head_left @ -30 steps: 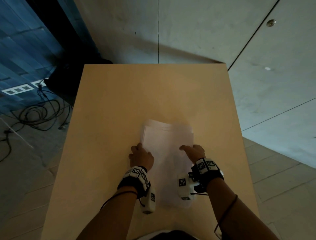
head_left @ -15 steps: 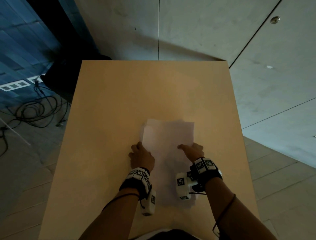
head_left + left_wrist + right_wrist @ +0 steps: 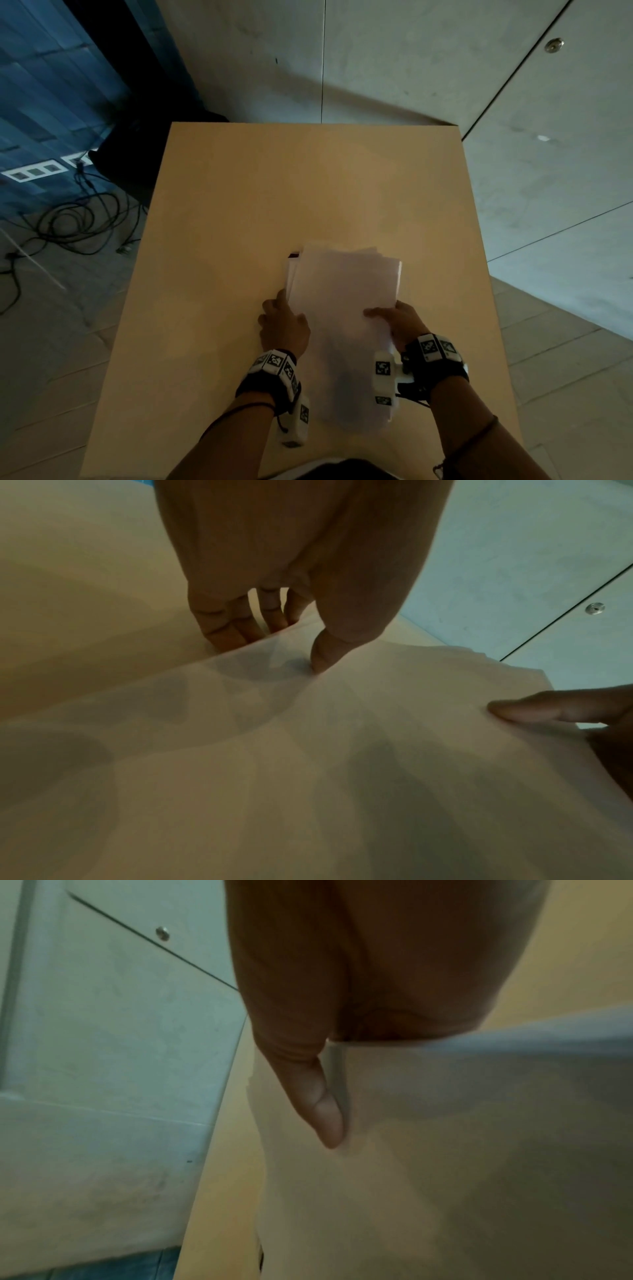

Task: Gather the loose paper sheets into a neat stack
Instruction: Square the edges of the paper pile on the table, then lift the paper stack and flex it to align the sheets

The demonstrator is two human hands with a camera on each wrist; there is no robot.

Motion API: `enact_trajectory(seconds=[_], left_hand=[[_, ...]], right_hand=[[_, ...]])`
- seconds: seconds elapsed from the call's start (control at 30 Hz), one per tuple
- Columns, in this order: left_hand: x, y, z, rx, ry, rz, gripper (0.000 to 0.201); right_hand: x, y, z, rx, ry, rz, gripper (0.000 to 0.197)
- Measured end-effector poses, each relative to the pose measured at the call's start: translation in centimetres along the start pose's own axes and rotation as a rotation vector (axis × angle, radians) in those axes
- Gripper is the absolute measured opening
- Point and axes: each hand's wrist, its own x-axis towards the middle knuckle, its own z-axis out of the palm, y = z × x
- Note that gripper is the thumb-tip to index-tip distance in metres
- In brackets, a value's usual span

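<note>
Blank paper sheets [image 3: 342,308], no legible writing, pinched by left hand [image 3: 282,327] and right hand [image 3: 399,322].

Head view high, downward; 2 wrist views close, along fingers — all sharing paper sheets [image 3: 342,308].

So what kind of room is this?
Probably an office or a lab, though I can't be sure. There's a plain wooden table with paper sheets, bare concrete walls, and cables lying loose on the floor by floor sockets.
</note>
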Motion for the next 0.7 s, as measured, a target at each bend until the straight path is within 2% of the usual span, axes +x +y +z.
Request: enact_trajectory(seconds=[0.03,0.13,0.23,0.3,0.37,0.4,0.43,0.5,0.6,0.7], left_hand=[[-1.4,-0.5,-0.7,-0.055,0.022,0.023,0.068],[-0.3,-1.5,-0.8,-0.250,0.012,0.009,0.071],[0.1,-2.2,-1.3,-0.397,-0.031,0.015,0.083],[-0.3,-2.3,-2.2,-0.638,-0.102,-0.005,0.089],[-1.2,-2.2,-3.4,-0.878,-0.222,-0.010,0.080],[-1.8,-2.1,-4.1,-0.965,-0.288,0.005,0.067],[-2.2,-2.0,-4.8,-1.019,-0.331,0.039,0.052],[-2.9,-1.5,-6.3,-0.991,-0.290,0.121,0.032],[-4.0,-0.1,-8.3,-0.861,-0.112,0.324,0.033],[-5.5,1.9,-10.1,-0.838,0.058,0.499,0.017]], right_hand=[[-1.8,0.1,-0.4,-0.001,-0.046,-0.038,0.057],[-3.0,-1.0,-0.5,-0.015,-0.170,-0.115,0.060],[-5.4,-2.5,-1.2,-0.055,-0.299,-0.173,0.055],[-6.9,-3.6,-1.7,-0.119,-0.403,-0.209,0.050],[-8.5,-4.6,-2.0,-0.192,-0.476,-0.273,0.046],[-9.3,-5.1,-2.4,-0.212,-0.483,-0.310,0.045],[-10.0,-5.6,-2.6,-0.218,-0.472,-0.347,0.044],[-11.0,-6.4,-3.2,-0.197,-0.399,-0.429,0.042],[-12.2,-7.4,-3.7,-0.129,-0.244,-0.540,0.038],[-13.1,-8.1,-3.4,-0.038,-0.120,-0.662,0.035]])
